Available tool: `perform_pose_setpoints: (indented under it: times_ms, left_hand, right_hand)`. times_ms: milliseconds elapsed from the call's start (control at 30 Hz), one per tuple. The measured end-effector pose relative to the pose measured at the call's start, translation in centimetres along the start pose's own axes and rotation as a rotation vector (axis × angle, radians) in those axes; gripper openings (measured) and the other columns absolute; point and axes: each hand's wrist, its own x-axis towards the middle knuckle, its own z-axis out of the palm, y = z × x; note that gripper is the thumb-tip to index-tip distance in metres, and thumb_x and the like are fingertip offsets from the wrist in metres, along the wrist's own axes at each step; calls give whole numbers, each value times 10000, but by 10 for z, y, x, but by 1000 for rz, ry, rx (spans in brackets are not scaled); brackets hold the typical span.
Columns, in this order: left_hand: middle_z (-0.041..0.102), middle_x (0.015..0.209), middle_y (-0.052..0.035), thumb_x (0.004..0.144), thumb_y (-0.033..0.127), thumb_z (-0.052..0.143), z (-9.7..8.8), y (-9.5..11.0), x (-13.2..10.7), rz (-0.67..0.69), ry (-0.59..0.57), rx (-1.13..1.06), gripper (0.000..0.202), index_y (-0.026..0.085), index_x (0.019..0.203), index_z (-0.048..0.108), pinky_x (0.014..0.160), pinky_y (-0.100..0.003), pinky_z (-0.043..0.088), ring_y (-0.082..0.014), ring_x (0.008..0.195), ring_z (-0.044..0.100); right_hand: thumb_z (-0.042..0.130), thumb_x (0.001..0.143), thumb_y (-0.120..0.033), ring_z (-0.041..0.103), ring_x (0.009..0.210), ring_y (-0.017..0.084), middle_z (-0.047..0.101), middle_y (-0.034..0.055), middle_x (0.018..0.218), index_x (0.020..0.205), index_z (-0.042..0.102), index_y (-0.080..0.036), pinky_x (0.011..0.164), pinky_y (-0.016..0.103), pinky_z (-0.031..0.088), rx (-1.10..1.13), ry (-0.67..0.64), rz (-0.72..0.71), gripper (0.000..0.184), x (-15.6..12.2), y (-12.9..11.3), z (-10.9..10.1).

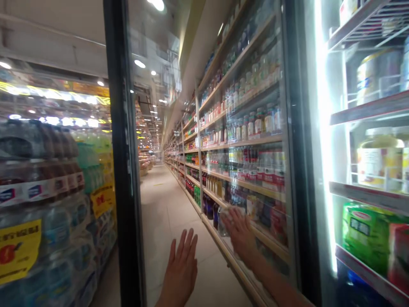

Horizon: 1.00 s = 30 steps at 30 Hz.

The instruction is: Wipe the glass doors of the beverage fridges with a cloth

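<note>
A glass cooler door (207, 55) with a black frame stands swung open in front of me. My left hand (180, 268) is raised low in the middle with its fingers stretched out and nothing in it; it is at the glass, but whether it touches cannot be told. Higher and to the right, my right hand (239, 232) lies flat against the glass, blurred by motion. Under its fingers is a pale, crumpled cloth (223, 225), mostly hidden by the hand. Bottle shelves and an aisle show in the glass behind both hands.
On the right is the lit cooler, with cans (367, 79), bottles (372, 160) and a green pack (364, 234) on its shelves (367, 196). Stacked packs of bottled drinks (57, 230) with yellow price signs (19, 251) stand left of the door frame (123, 170).
</note>
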Motion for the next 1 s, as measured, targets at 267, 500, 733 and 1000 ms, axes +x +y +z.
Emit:
perform_pose_setpoints:
  times_ms: [267, 500, 733, 1000]
  left_hand:
    - [464, 1391, -27, 800, 224, 451, 23, 36, 19, 30, 25, -124, 531, 210, 1331, 435, 1157, -440, 75, -211, 1389, 208]
    - [440, 1408, -17, 800, 234, 467, 32, 64, 35, 69, -8, -148, 479, 188, 1275, 506, 1156, -447, 16, -218, 1404, 142]
    - [416, 1426, -39, 775, 204, 478, 35, 81, 43, 122, -19, -126, 515, 191, 1289, 485, 1152, -457, 50, -207, 1408, 123]
    - [458, 1396, -16, 763, 231, 494, 35, 82, 46, 141, -19, -147, 489, 194, 1250, 523, 1156, -445, 5, -203, 1412, 94]
  right_hand:
    - [403, 765, 4, 253, 1370, 190, 378, -7, 1440, 1294, 485, -312, 1089, 421, 322, -7, -55, -177, 621, -54, 25, -13]
    - [405, 792, -8, 236, 1371, 246, 287, 54, 1481, 1380, 363, -294, 1036, 496, 373, -76, 23, 69, 656, -51, 52, -13]
    - [375, 805, -2, 234, 1376, 242, 213, 49, 1511, 1434, 215, -304, 1045, 482, 361, -73, -37, 120, 717, -64, 86, -24]
    - [348, 848, -59, 261, 1366, 263, 200, 42, 1518, 1441, 195, -315, 1006, 465, 413, -44, -58, 298, 664, -113, 108, -25]
